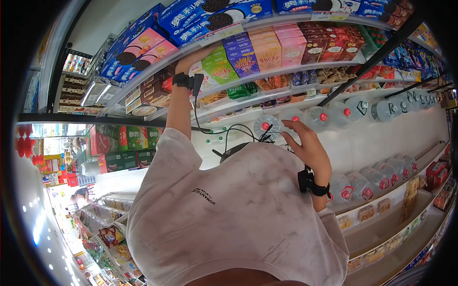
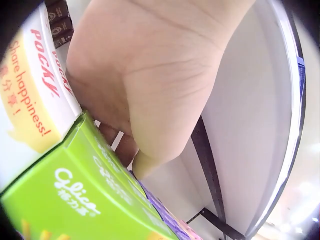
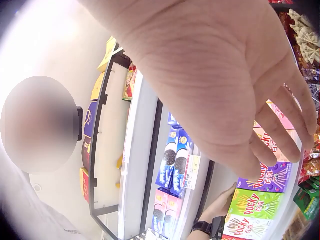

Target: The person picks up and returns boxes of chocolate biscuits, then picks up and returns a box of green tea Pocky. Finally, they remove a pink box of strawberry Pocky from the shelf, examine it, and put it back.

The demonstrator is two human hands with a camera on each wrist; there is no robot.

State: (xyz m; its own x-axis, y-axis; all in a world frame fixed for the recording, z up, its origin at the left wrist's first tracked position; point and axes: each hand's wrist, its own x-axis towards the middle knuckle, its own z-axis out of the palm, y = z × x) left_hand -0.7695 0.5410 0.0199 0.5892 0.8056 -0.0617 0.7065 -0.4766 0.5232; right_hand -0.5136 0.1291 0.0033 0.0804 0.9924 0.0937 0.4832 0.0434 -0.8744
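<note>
My left hand [image 1: 193,58] reaches over the top of a row of Pocky boxes on the upper shelf. In the left wrist view, its palm and thumb lean over the green Pocky boxes [image 2: 65,200] beside a white Pocky box [image 2: 30,100]. The fingertips are hidden behind the boxes, so I cannot tell whether they grip one. Purple Pocky boxes [image 1: 242,57] stand just right of the green ones. My right hand [image 1: 307,145] hovers in front of the shelves with fingers spread and slightly bent, holding nothing.
Blue Oreo boxes [image 1: 210,21] fill the shelf above. Under the Pocky shelf lie bagged snacks [image 1: 272,83]. Large water bottles [image 1: 317,119] line the floor, with more bottles [image 1: 374,178] along the opposite shelves. A cable [image 1: 210,128] hangs from my left wrist.
</note>
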